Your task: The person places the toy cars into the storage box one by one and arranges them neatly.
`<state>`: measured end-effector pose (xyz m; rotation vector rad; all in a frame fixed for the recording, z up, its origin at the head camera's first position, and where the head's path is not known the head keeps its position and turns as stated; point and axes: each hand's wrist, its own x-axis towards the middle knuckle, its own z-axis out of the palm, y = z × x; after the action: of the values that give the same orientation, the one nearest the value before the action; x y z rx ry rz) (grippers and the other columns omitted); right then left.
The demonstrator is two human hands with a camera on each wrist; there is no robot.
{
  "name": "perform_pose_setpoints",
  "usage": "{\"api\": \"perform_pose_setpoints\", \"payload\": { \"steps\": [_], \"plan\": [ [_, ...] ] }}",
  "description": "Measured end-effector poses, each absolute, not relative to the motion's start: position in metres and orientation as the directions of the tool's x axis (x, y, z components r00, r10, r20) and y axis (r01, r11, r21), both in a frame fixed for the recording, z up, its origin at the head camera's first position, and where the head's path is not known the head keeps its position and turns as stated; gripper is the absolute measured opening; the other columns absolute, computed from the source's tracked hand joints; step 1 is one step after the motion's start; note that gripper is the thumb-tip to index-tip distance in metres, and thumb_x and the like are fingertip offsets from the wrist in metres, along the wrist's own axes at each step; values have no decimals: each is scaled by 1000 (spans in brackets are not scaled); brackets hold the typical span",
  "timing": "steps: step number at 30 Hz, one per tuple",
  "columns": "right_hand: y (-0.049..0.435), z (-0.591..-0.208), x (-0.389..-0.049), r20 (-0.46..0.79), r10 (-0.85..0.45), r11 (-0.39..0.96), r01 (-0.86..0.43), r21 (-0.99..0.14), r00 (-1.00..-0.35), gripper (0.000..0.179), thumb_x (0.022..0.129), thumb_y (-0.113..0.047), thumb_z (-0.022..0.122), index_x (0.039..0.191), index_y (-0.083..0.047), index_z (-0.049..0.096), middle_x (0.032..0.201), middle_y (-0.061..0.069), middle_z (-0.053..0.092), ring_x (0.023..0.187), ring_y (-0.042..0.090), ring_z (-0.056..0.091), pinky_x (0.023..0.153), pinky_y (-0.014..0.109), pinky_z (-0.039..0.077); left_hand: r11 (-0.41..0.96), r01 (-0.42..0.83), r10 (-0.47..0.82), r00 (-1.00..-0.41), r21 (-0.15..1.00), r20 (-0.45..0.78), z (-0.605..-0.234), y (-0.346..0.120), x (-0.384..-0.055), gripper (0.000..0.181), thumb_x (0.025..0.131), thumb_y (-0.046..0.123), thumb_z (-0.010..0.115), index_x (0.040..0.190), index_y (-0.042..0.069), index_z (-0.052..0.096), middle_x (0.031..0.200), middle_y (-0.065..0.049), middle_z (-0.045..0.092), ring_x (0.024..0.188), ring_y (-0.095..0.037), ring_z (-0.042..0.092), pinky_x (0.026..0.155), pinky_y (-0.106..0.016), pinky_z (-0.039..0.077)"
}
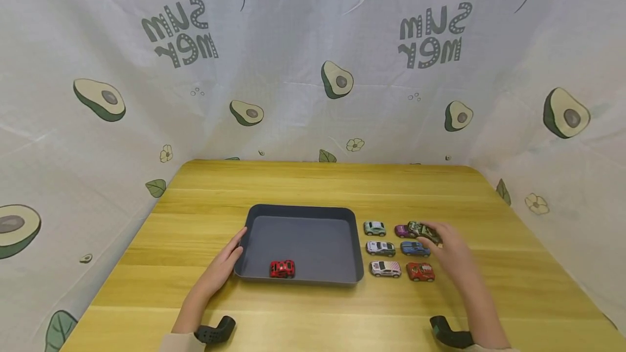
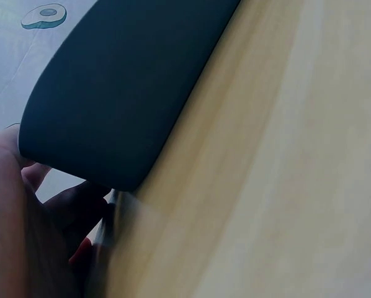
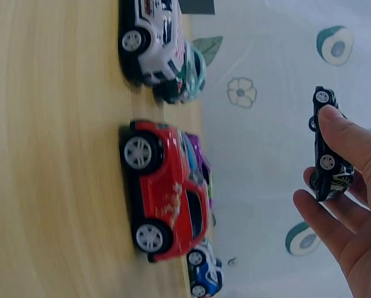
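Observation:
My right hand [image 1: 447, 240] pinches a dark green camouflage toy car [image 1: 423, 232] between thumb and fingers. The right wrist view shows this car held up off the table, wheels facing the camera. It overlaps a purple toy car [image 1: 402, 231] in the head view; a blue car [image 1: 415, 249] and a red flame-patterned car [image 1: 420, 271] sit nearer. My left hand [image 1: 219, 270], fingers extended, rests against the left wall of a dark grey tray [image 1: 299, 211]. Inside, near the tray's front wall, stands a red-and-black toy car [image 1: 282, 269].
Between tray and right hand stand a mint car [image 1: 374, 228], a white police-style car [image 1: 380, 248] and a white-and-pink car [image 1: 385, 269]. A blue-and-white car [image 3: 204, 270] shows low in the right wrist view. A printed curtain [image 1: 293, 69] hangs behind the wooden table [image 1: 293, 319].

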<state>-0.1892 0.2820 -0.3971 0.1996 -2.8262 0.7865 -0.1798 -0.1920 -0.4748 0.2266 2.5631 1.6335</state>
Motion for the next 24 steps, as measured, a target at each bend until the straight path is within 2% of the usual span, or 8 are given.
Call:
{"api": "perform_pose_setpoints", "payload": {
  "steps": [16, 24],
  "plan": [
    [242, -395, -194, 287, -125, 823, -261, -505, -950, 43, 86, -18, 62, 124, -1, 52, 122, 25, 50, 115, 43, 44, 92, 59, 38, 414, 69, 175, -985, 908, -5, -476, -193, -181, 49, 99, 33, 33, 146, 24, 21, 153, -10, 14, 140, -33, 11, 112, -55, 11],
    [225, -397, -198, 284, -164, 788, -298, -538, -945, 43, 86, -20, 62, 124, -3, 52, 123, 22, 51, 116, 39, 45, 95, 57, 39, 407, 70, 179, -984, 911, -5, -475, -192, -180, 49, 99, 35, 33, 146, 24, 21, 153, -11, 15, 140, -34, 12, 112, -55, 11]
  ]
}}
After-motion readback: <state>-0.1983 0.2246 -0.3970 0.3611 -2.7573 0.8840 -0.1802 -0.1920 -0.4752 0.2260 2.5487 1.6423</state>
